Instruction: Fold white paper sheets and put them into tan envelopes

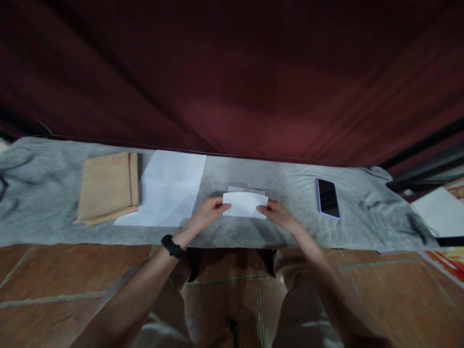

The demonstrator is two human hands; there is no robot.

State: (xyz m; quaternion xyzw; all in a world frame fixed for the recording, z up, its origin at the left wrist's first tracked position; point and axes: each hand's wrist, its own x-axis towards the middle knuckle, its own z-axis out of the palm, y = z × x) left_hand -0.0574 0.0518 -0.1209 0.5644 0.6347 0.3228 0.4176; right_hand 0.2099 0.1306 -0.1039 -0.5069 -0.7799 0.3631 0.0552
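Note:
A folded white sheet of paper [245,205] is held level by its two short ends over the grey cloth. My left hand [213,210] pinches its left end, thumb on top and fingers beneath. At the right end, my right hand [276,212] grips in the same way. Just behind the held sheet, the edge of another pale, flat piece [246,190] shows; the rest of it is hidden. Left of my hands lies a stack of large white paper [170,186].
Brown paper envelopes [107,186] are piled at the left, overlapping the white paper. A phone [328,198] in a purple case lies to the right. Grey cloth [290,232] covers the narrow table, with a dark red curtain [232,96] behind. A white board [440,212] stands far right.

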